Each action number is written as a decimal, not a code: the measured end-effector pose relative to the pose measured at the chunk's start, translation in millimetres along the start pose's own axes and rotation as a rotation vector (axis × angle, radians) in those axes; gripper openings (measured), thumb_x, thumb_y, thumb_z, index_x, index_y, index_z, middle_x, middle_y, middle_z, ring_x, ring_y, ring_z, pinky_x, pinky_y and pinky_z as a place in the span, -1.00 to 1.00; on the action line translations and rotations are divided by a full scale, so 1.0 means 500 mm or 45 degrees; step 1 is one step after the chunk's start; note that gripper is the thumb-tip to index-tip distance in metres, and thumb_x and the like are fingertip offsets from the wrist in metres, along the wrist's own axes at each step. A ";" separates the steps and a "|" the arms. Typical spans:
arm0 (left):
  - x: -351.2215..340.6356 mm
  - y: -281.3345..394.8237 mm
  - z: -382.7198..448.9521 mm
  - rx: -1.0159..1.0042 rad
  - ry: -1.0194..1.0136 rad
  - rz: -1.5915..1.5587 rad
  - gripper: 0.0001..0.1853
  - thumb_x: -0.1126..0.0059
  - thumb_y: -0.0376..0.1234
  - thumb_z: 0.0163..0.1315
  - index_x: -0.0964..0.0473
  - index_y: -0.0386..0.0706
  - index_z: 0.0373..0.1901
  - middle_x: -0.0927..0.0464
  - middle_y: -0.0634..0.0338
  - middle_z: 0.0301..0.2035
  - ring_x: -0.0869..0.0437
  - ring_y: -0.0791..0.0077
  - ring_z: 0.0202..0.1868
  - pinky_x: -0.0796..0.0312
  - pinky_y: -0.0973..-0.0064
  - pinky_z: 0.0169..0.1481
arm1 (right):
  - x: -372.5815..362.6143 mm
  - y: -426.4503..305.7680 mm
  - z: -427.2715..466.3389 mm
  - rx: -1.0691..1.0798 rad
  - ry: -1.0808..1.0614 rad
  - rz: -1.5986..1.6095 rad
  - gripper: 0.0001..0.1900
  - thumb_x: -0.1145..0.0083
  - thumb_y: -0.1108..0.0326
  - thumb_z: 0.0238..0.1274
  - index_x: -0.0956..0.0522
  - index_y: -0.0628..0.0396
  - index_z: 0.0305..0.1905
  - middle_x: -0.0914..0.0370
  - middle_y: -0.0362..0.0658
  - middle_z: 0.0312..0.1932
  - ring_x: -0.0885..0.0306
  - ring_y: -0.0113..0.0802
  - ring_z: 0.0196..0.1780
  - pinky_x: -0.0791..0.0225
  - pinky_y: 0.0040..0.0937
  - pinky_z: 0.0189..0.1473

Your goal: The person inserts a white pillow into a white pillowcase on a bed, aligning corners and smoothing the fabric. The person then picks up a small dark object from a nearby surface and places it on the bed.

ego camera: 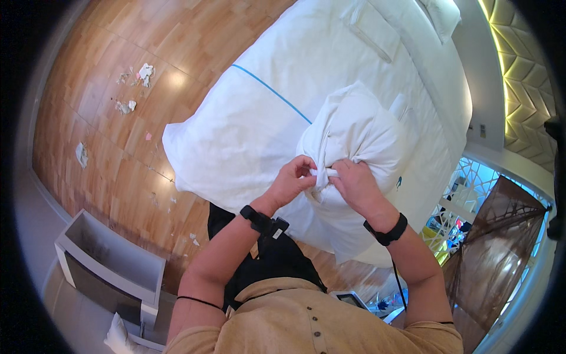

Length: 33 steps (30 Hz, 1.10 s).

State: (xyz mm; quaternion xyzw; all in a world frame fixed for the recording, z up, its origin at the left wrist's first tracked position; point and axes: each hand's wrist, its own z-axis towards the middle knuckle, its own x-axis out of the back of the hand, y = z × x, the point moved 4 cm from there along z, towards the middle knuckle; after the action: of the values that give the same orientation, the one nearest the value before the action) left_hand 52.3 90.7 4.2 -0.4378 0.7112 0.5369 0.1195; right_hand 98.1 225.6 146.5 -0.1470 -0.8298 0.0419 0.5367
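Observation:
A bulky white fabric bundle point(360, 121) lies on the bed, its cloth gathered and wrinkled around a twisted part. My left hand point(289, 181) pinches the end of a narrow twisted cloth strip point(324, 173) between thumb and fingers. From the other side, my right hand point(357, 183) grips the same gathered cloth, with its fingertips partly hidden in the folds. The strip seems to cross another fold of cloth between my hands; whether it is knotted I cannot tell. Beneath the bundle spreads a white bed cover point(239, 132) with a blue stripe point(274, 92).
A folded white cloth point(371, 33) and a white pillow point(442, 17) lie farther up the bed. Scraps of litter point(145, 73) are scattered on the wood-look floor point(119, 146). A white-framed furniture piece point(110, 261) stands at lower left; a sheer brown curtain point(499, 239) hangs at right.

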 end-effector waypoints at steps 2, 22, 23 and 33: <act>-0.007 0.010 0.000 -0.064 0.097 0.269 -0.52 -0.33 -0.50 0.18 -0.35 -0.19 0.12 -0.45 0.29 -0.11 -0.50 0.54 -0.16 -0.46 0.54 0.01 | 0.003 -0.003 -0.003 0.007 -0.040 0.058 -0.82 -0.24 0.29 0.27 -0.54 0.13 -0.16 -0.59 0.01 -0.19 -0.59 0.01 -0.12 -0.43 -0.09 -0.02; -0.096 0.066 -0.093 -0.258 -0.228 0.725 -0.72 -0.32 -0.36 0.12 -0.52 -0.31 -0.18 -0.53 -0.01 -0.36 -0.54 0.23 -0.31 -0.47 0.32 -0.10 | 0.095 -0.031 0.078 0.421 -0.714 -0.556 -0.92 -0.21 0.37 0.02 -0.68 0.05 -0.38 -0.66 -0.08 -0.33 -0.62 -0.11 -0.07 -0.45 -0.15 -0.07; -0.094 0.059 -0.098 -0.273 -0.187 0.694 -0.71 -0.33 -0.36 0.12 -0.53 -0.31 -0.17 -0.54 0.02 -0.36 -0.54 0.27 -0.31 -0.47 0.35 -0.11 | 0.111 -0.035 0.074 0.393 -0.793 -0.521 -0.91 -0.21 0.37 0.01 -0.68 0.05 -0.37 -0.66 -0.07 -0.32 -0.61 -0.09 -0.06 -0.46 -0.10 -0.08; -0.004 0.061 -0.118 -0.124 0.049 0.500 -0.80 -0.33 -0.43 0.18 -0.54 -0.27 -0.19 -0.55 0.29 -0.33 -0.52 0.60 -0.28 -0.50 0.53 -0.13 | 0.207 -0.085 0.006 0.445 -0.617 -0.212 -0.91 -0.21 0.36 0.05 -0.65 0.11 -0.36 -0.65 -0.04 -0.32 -0.62 -0.02 -0.08 -0.54 -0.10 -0.12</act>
State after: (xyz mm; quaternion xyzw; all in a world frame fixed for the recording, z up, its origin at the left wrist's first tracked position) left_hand 48.2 41.7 49.0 -0.3061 0.7584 0.5751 -0.0222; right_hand 47.5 215.3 245.7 0.0303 -0.9230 0.1736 0.3421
